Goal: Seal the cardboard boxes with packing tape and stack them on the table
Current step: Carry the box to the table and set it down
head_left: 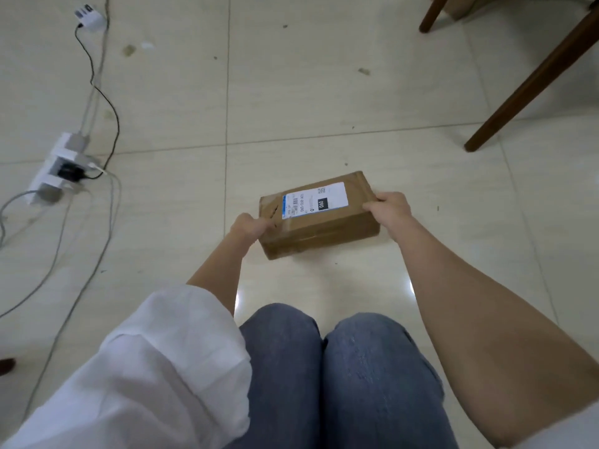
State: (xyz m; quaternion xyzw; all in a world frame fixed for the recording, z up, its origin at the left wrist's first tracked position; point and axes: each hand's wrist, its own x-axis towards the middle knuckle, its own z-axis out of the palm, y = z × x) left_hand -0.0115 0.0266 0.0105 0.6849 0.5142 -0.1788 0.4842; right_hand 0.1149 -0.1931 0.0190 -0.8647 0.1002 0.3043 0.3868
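Nearest you are your two knees (321, 367) in blue jeans, side by side and almost touching. Your left arm comes in over them in one white sleeve (155, 361), rolled up above the wrist; your right forearm is bare. Both arms reach forward and down, angling in towards each other.

There is one box (324, 222), brown cardboard, low on the tiled floor (324, 102) just ahead of your knees; I cannot tell whether it rests on the tiles or is just clear of them. It lies slanted, with its right end farther from you. Your left hand (249, 226) grips its near left corner, the fingers (267, 225) curled together onto the top face. Your right hand (390, 209) grips the right end, with its fingers (372, 205) bent over the top edge and pressed together. One white label (316, 200) with a barcode and a black patch lies flat on the top, between your hands.

Farther left on the floor is one white power strip (61, 166) with plugs in it. Several cables (107, 102), grey and black, run from it towards you and away. At the far left, one white adapter (89, 16) sits on the tiles. At the far right, two dark wooden legs (531, 82) stand on the floor, well apart from the box.
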